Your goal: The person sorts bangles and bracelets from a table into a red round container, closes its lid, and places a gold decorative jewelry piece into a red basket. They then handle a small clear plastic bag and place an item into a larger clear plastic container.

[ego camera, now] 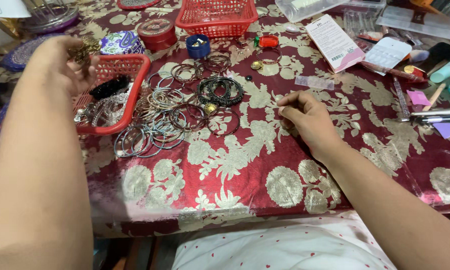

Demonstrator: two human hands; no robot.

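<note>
- Gold-toned jewellery piece [86, 48], small, ornate and clustered, sat pinched in the fingertips of the left hand [60, 65], raised over the near red basket [135, 95].
- Right hand [305, 117] rested on the maroon floral cloth [245, 165], fingers curled together; whether they held anything I could not tell.
- That basket held silver chains and a black piece; loose bangles [175, 117] lay just beside it.
- A small blue cup [198, 46] held gold bits.

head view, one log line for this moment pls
left hand: holds gold ornament over red basket | right hand: curled on tablecloth | bangles: spread
</note>
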